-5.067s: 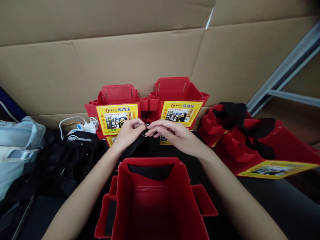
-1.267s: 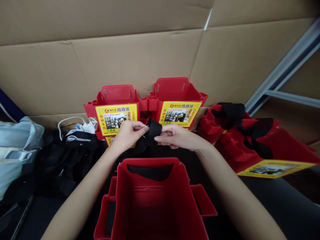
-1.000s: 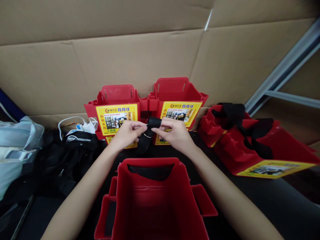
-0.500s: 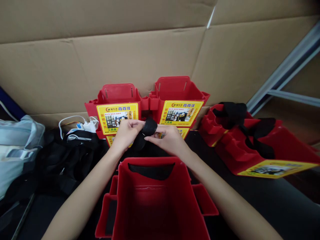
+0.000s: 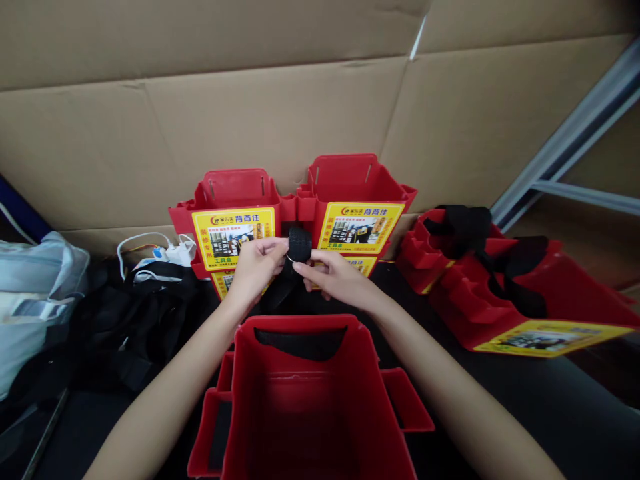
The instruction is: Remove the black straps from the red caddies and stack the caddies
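Note:
Both of my hands meet over the far rim of a red plastic tool box [image 5: 310, 393], around a black webbing strap [image 5: 300, 244]. My left hand [image 5: 256, 264] pinches the strap's left edge between thumb and fingers. From the other side, the thumb and fingers of my right hand [image 5: 339, 275] close on the strap near a thin shiny metal piece. The strap is bent into a loop there, and its lower part drops behind the box. More black strap shows through the slot in the box's back wall.
Red tool boxes [image 5: 350, 177] with yellow labels stand stacked against the cardboard wall [image 5: 225, 133]. More red boxes with straps [image 5: 500, 287] lie at right. A heap of black straps [image 5: 135, 327], a white power strip [image 5: 180, 252] and a pale bag [image 5: 35, 287] are at left.
The strap loop is turned more upright between my hands. My right hand has shifted slightly, with its thumb now at the strap's lower edge. The boxes stay in place.

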The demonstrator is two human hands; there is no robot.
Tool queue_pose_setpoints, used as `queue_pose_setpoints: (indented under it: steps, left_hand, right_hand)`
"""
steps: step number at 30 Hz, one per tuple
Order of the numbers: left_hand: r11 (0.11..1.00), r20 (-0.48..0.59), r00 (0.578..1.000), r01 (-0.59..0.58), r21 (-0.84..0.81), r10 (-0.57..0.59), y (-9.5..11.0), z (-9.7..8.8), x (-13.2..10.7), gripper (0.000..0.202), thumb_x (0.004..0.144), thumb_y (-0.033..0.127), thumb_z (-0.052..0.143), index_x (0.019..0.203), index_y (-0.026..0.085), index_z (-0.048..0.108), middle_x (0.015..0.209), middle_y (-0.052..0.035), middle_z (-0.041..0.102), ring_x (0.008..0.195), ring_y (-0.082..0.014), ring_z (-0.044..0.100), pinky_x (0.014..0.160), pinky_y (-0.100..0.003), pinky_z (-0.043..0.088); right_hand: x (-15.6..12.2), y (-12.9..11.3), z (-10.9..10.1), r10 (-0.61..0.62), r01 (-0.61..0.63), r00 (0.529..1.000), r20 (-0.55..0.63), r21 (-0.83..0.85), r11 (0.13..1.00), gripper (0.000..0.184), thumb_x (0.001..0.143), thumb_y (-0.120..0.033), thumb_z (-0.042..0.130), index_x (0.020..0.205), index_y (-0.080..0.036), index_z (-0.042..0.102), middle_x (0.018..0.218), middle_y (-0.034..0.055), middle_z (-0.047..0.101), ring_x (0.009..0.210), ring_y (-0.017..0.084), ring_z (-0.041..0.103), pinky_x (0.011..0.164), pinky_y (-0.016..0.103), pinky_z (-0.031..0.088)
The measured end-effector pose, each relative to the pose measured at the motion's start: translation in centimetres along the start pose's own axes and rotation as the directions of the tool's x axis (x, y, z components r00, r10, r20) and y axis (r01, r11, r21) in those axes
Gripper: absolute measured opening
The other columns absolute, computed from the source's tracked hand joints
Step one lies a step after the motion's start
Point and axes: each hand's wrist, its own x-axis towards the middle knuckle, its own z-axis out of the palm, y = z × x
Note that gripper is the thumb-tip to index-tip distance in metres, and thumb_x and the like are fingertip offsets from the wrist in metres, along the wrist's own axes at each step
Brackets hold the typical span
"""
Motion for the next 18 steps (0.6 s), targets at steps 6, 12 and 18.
queue_pose_setpoints:
  steps: [6, 12, 18]
  left_hand:
    - [0.999, -0.080, 0.996, 0.032, -0.036, -0.035, -0.1, 0.0, 0.1, 0.021, 0.069, 0.029, 0.063, 0.076, 0.010, 0.068, 0.041, 0.0086, 0.032, 0.035, -0.0012, 0.024, 0.037, -0.015, 0.017]
    - [0.987, -0.118, 0.988, 0.082, -0.141, -0.099, 0.4, -1.1, 0.7, 0.013, 0.066, 0.021, 0.066, 0.075, 0.012, 0.068, 0.036, 0.0091, 0.035, 0.033, -0.0024, 0.032, 0.038, -0.015, 0.028]
    - [0.966, 0.011, 0.987, 0.160, -0.205, -0.161, 1.4, -1.0, 0.3, 0.027, 0.064, 0.012, 0.065, 0.091, 0.009, 0.068, 0.057, -0.0030, 0.065, 0.055, -0.0121, 0.061, 0.054, -0.020, 0.047]
  right_hand:
    - [0.1, 0.2, 0.9, -0.051, 0.064, 0.996, -0.077, 0.182, 0.981, 0.026, 0.078, -0.025, 0.055, 0.098, -0.021, 0.039, 0.061, -0.0070, 0.051, 0.044, 0.007, 0.051, 0.035, 0.015, 0.033]
    - [-0.5, -0.3, -0.2, 0.002, -0.042, 0.985, 0.170, 0.232, 0.972, 0.030, 0.072, -0.025, 0.063, 0.084, -0.021, 0.036, 0.060, -0.0072, 0.055, 0.044, 0.007, 0.053, 0.043, 0.017, 0.038]
    - [-0.6, -0.3, -0.2, 0.014, -0.041, 0.940, 0.342, 0.072, 0.997, 0.025, 0.069, -0.034, 0.066, 0.067, -0.015, 0.049, 0.053, -0.0066, 0.048, 0.046, 0.004, 0.038, 0.044, 0.017, 0.025]
